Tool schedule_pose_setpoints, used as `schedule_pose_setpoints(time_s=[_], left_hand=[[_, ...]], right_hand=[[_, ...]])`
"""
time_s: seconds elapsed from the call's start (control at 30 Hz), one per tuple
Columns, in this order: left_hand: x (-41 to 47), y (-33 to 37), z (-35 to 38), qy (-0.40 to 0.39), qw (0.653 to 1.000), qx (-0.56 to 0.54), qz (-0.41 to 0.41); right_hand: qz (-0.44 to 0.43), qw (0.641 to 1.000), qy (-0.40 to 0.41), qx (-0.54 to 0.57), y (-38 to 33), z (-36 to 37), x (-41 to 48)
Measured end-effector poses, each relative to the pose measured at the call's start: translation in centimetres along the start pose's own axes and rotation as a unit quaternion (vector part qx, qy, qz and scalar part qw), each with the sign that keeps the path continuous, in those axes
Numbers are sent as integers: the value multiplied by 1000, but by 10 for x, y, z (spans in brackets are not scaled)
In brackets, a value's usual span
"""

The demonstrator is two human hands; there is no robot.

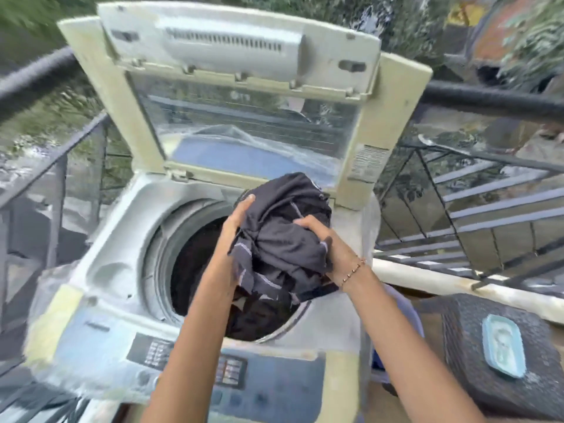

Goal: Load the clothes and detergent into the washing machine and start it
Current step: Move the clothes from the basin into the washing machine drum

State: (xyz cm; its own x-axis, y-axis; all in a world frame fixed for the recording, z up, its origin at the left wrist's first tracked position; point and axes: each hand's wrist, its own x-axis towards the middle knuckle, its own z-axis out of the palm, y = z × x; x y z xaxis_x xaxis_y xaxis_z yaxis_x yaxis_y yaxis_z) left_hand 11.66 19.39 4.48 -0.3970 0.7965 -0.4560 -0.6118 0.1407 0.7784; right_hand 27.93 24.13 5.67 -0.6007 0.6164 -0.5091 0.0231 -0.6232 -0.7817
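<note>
A top-loading washing machine (pixel 100 270) stands in front of me with its lid (pixel 238 96) raised upright. A bundle of dark clothes (pixel 287 233) hangs over the right side of the round drum opening (pixel 195 257). My left hand (pixel 238 218) holds the bundle's left side, fingers reaching up over the cloth. My right hand (pixel 323 236), with a beaded bracelet at the wrist, grips the cloth from the right. More dark fabric lies inside the drum below. The control panel (pixel 189 358) runs along the machine's near edge.
A dark woven stool (pixel 488 392) stands at the right with a light blue dish (pixel 503 349) on it. Black metal railings (pixel 488 209) enclose the balcony to the right and left. A blue-purple container (pixel 403 315) shows behind my right forearm.
</note>
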Motion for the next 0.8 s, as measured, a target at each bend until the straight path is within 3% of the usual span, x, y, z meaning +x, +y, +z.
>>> schedule_pose_setpoints(time_s=[0.13, 0.2, 0.27, 0.33, 0.43, 0.53, 0.67, 0.8], left_hand=[[14, 2, -46, 103, 969, 221, 22], [20, -4, -64, 102, 907, 407, 28], [27, -16, -82, 62, 817, 574, -16], [34, -28, -94, 58, 764, 641, -35], [33, -40, -81, 96, 798, 593, 52], [22, -45, -39, 93, 837, 530, 102], [8, -60, 34, 46, 885, 436, 161], [-8, -93, 112, -6, 917, 359, 173]], right_hand=[[-73, 980, 111, -145, 33, 21, 40], [-75, 946, 137, -283, 51, 18, 57], [-71, 902, 165, -393, 57, 17, 60], [-61, 886, 177, -425, 57, 17, 54], [-59, 888, 168, -425, 54, 11, 44], [-115, 894, 198, -385, 45, -5, 34], [-199, 880, 284, -326, 33, -41, 20], [-208, 879, 357, -239, 23, -101, -1]])
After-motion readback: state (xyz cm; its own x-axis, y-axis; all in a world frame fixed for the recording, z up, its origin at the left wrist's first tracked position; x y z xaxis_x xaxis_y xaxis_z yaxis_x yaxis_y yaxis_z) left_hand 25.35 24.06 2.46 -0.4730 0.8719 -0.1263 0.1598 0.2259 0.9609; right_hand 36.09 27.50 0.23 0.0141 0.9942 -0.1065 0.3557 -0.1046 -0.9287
